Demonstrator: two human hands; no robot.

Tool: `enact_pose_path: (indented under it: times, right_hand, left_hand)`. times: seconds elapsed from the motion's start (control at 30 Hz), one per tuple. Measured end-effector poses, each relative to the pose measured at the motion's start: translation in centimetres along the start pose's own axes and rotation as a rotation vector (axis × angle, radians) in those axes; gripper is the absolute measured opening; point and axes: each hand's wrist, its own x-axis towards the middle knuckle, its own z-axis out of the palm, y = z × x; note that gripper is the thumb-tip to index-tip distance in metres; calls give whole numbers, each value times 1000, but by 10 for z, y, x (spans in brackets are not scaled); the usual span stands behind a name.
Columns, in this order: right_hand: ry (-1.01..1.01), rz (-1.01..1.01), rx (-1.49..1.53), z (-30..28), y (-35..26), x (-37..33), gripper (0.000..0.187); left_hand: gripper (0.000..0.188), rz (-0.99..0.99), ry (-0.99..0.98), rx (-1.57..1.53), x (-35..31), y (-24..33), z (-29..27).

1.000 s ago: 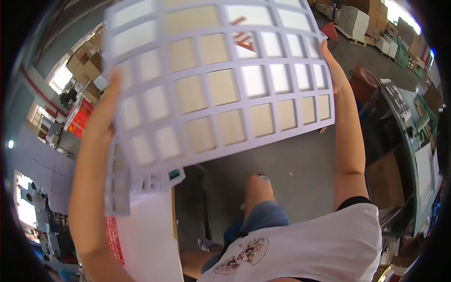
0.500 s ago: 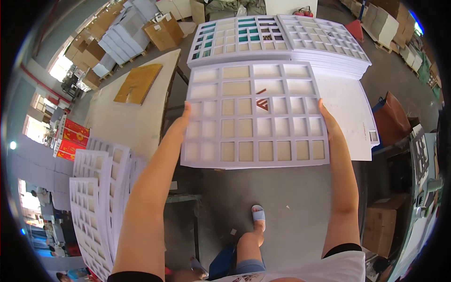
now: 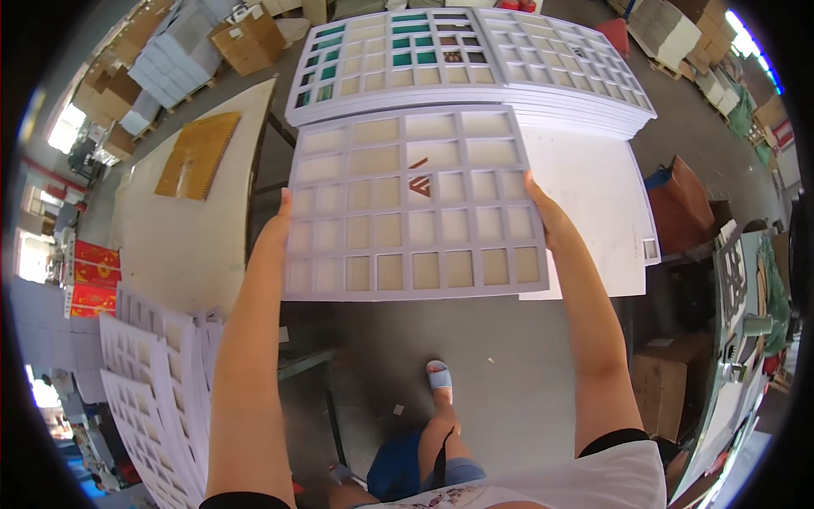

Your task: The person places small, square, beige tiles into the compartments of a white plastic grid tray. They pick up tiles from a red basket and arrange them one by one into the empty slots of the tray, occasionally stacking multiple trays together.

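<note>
A white grid panel [image 3: 398, 186] with rows of rectangular cut-outs is held level in front of me. My left hand [image 3: 281, 216] is closed on its left edge, thumb on the rim. My right hand [image 3: 541, 206] closes on the right edge the same way. The fingers beneath the panel are hidden. Cream backing shows in most windows, and a dark red striped mark in a middle one. Just beyond lie two stacks of similar panels: the left stack [image 3: 398, 83] shows teal and dark patches in some windows, the right stack [image 3: 566, 53] is plain.
A large white sheet [image 3: 585, 199] lies right of the panel. On a board-topped table [image 3: 186, 246] at left rests a brown spiral-bound pad [image 3: 197, 157]. More grid panels [image 3: 140, 399] lean at lower left. A brown bag [image 3: 681, 204] and a carton [image 3: 670, 390] stand at right.
The held panel and both hands have shifted left in the picture, as the whole view has too. Both hands keep their hold; my legs have moved a little.
</note>
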Motion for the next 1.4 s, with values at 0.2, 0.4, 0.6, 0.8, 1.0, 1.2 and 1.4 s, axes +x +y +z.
enact_pose_path:
  times: [0.2, 0.4, 0.6, 0.8, 1.0, 1.2, 1.4]
  right_hand:
    - [72, 43, -68, 8, -5, 8, 99]
    - [150, 244, -329, -3, -17, 14, 93]
    - [136, 289, -326, 5, -22, 0, 91]
    - [90, 268, -279, 5, -4, 25, 107]
    - [180, 207, -584, -8, 1, 33, 107]
    - [266, 327, -711, -20, -12, 31, 114]
    - [493, -90, -507, -4, -10, 30, 92]
  left_hand:
    - [102, -72, 140, 149, 68, -14, -43]
    - [94, -58, 213, 226, 68, -2, -39]
    - [87, 67, 12, 87, 75, -12, -52]
    - [86, -67, 12, 46, 41, 5, -43]
    - [84, -73, -57, 33, 37, 14, -17]
    - [81, 8, -96, 88, 64, 9, -9]
    - [56, 684, 536, 560, 11, -20, -52]
